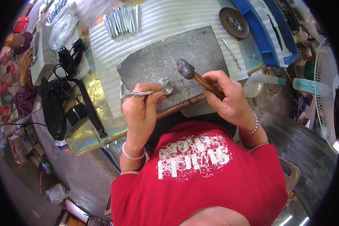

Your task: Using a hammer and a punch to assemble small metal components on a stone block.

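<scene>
My left hand (141, 109) is closed, pinching a spoon-like silvery metal piece (139, 93) between thumb and fingers. Its slim handle points left, and a round shiny end (165, 87) lies over the grey stone slab (150, 60). Whether the round end is one with the handle cannot be made out behind the fingertips. My right hand (228, 96) grips the wooden handle of a hammer (186, 69). The dark, rounded hammer head is raised above the slab, to the right of the metal piece and apart from it.
Silvery strips (119, 20) lie on white foam sheeting (158, 17). A brown dish (225, 20) of small metal bits and a blue tray (260, 41) stand at far right. Black straps (88, 101) lie left. A fan (327, 90) stands right; another person's hand (25, 60) shows at left.
</scene>
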The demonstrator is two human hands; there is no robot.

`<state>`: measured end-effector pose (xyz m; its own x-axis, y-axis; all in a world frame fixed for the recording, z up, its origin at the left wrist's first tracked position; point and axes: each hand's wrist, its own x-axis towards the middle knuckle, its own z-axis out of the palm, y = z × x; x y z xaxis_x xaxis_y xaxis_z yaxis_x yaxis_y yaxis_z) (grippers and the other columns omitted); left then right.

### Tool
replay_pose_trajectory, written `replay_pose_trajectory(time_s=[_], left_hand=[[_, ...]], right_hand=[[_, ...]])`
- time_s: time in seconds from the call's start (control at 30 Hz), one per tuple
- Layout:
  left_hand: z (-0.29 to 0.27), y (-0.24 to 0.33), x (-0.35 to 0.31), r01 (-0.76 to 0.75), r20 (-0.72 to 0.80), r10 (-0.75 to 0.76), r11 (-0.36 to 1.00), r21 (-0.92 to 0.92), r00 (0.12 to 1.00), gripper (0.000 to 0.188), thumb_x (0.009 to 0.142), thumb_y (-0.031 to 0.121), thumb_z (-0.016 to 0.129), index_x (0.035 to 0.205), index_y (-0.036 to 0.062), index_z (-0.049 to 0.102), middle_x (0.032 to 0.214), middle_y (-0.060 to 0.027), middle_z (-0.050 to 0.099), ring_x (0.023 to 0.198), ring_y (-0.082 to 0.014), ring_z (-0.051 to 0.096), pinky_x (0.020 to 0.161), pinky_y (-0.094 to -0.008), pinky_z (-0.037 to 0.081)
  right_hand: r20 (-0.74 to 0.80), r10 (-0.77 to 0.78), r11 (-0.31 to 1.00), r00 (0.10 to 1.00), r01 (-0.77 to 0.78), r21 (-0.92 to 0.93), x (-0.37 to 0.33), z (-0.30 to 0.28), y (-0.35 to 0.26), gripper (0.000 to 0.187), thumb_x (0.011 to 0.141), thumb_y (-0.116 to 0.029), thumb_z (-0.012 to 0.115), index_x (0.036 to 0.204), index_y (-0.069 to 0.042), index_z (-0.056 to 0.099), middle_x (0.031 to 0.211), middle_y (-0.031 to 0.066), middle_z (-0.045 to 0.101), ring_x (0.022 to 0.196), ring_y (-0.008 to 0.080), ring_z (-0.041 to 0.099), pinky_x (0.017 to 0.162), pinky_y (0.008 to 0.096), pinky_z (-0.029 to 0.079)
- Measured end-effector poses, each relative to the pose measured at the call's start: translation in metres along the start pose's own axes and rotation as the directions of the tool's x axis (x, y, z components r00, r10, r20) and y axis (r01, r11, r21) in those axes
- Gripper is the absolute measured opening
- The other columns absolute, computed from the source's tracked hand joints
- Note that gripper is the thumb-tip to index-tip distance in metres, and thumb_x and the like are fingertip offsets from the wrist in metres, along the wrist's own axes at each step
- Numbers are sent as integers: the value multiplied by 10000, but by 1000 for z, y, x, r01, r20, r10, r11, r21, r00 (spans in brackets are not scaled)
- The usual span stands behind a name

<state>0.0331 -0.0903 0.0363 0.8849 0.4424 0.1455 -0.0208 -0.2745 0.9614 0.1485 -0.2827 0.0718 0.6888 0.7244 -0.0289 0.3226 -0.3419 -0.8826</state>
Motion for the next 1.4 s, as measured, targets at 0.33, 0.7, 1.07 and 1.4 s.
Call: replay_pose_trajectory(time_s=[0.33, 0.7, 1.07, 1.4], left_hand=[[-3, 6, 2, -19, 57, 16, 998, 62, 998, 14, 869, -18, 561, 881, -13, 565, 767, -91, 607, 661, -157, 633, 565, -253, 480], [6, 14, -2, -343, 141, 322, 753, 561, 936, 231, 651, -13, 607, 878, 27, 584, 739, -106, 582, 592, -267, 611, 475, -349, 473], [-3, -1, -5, -248, 217, 176, 894, 373, 960, 210, 691, -4, 680, 888, 29, 616, 856, -78, 642, 771, -251, 644, 672, -344, 527], [-1, -1, 4, -353, 119, 333, 862, 364, 935, 193, 709, -31, 557, 872, 73, 560, 761, -53, 553, 556, -228, 590, 451, -317, 466]], right_hand=[[4, 8, 976, 1000, -9, 219, 3, 7, -7, 273, 806, -25, 617, 1061, -19, 520, 770, 83, 581, 639, 111, 561, 579, 256, 448], [206, -208, 922, 956, 122, 368, 28, 10, -44, 271, 774, -106, 710, 993, 3, 596, 706, 56, 576, 583, 135, 563, 531, 259, 434], [243, -224, 971, 944, 196, 136, 18, -10, -71, 397, 784, 24, 653, 1145, 8, 488, 932, 138, 605, 757, 193, 620, 661, 306, 497], [302, -354, 880, 885, 425, -215, 5, -28, -90, 510, 679, 23, 695, 1162, 21, 533, 896, 150, 642, 710, 276, 644, 569, 312, 508]])
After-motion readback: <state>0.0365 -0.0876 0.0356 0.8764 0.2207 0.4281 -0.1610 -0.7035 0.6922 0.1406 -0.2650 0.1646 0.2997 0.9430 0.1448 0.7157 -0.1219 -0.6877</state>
